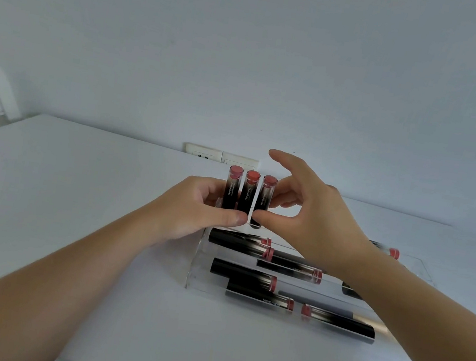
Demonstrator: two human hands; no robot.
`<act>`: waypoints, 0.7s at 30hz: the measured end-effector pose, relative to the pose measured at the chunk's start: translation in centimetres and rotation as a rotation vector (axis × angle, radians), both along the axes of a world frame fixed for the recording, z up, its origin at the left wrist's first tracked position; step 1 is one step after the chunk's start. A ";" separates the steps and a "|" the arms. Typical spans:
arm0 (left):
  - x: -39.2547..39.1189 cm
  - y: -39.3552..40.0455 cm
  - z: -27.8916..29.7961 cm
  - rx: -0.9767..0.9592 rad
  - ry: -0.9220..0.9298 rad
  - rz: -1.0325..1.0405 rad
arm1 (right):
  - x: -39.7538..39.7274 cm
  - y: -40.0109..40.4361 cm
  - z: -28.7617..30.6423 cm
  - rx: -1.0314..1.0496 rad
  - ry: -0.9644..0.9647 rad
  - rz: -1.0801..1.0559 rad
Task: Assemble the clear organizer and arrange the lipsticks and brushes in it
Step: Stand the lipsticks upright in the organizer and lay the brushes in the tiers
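In the head view, three lipsticks stood upright side by side at the far edge of the clear organizer [202, 267], which sat on the white bench [75, 187]. The left hand [195, 208] curled round the left lipstick [232, 188] and the middle lipstick [248, 192], its thumb laid across their lower ends and its fingers behind them. The right hand [311, 219] pinched the right lipstick [265, 203] low down between thumb and a bent finger, while its index finger stretched up and away, free of the tubes. The three pink tops showed above both hands.

Nearer the camera, more lipsticks lay flat in and against the organizer: one [237, 240] just below the left thumb, another [243, 274] lower, one [259, 298] at the front edge, and one [339, 320] on the bench to its right. A further tube [390, 251] showed beyond the right wrist. Wall sockets [222, 155] sat behind the bench.
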State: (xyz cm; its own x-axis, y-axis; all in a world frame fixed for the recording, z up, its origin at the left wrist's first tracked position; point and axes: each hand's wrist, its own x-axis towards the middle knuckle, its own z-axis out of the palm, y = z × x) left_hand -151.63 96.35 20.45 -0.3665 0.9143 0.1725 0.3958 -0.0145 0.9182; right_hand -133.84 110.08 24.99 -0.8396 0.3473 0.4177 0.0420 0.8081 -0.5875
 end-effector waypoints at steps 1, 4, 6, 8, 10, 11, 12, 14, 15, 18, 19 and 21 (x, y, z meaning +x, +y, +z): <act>0.0 0.0 0.0 -0.003 0.005 0.004 | 0.3 0.1 0.3 0.010 -0.016 -0.013; -0.1 -0.1 -0.1 -0.011 0.001 0.004 | 1.8 1.1 2.0 0.087 -0.121 -0.053; -0.1 0.0 -0.1 -0.014 0.003 0.001 | 3.1 2.3 3.5 0.139 -0.256 -0.054; -0.1 0.0 -0.1 -0.011 -0.012 0.002 | 4.6 3.7 5.0 0.137 -0.420 -0.023; -0.1 -0.1 -0.2 -0.011 -0.023 0.004 | 5.9 4.7 5.8 0.115 -0.540 0.000; -0.1 -0.1 -0.2 -0.012 -0.026 0.001 | 6.4 5.2 6.0 0.111 -0.576 -0.001; -0.1 -0.1 -0.2 -0.011 -0.031 -0.001 | 6.8 5.5 6.0 0.115 -0.600 -0.007; 0.0 -0.1 -0.2 -0.008 -0.037 0.005 | 7.4 6.0 5.6 0.144 -0.634 -0.026; 0.0 -0.1 -0.1 -0.005 -0.037 0.009 | 7.6 6.1 5.4 0.155 -0.640 -0.035; 0.1 -0.1 -0.2 0.002 -0.046 0.014 | 7.7 6.3 5.0 0.164 -0.623 -0.038; 0.1 -0.2 -0.2 0.003 -0.050 0.018 | 7.6 6.3 4.9 0.172 -0.618 -0.036; 0.1 -0.2 -0.2 0.006 -0.054 0.020 | 7.5 6.2 4.8 0.195 -0.619 -0.031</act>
State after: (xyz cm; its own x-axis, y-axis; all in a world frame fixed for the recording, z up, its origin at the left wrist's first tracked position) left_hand -151.48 96.18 20.24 -0.3932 0.9058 0.1578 0.3461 -0.0132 0.9381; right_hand -126.35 116.29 29.83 -0.9362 0.3416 -0.0824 0.3505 0.8907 -0.2896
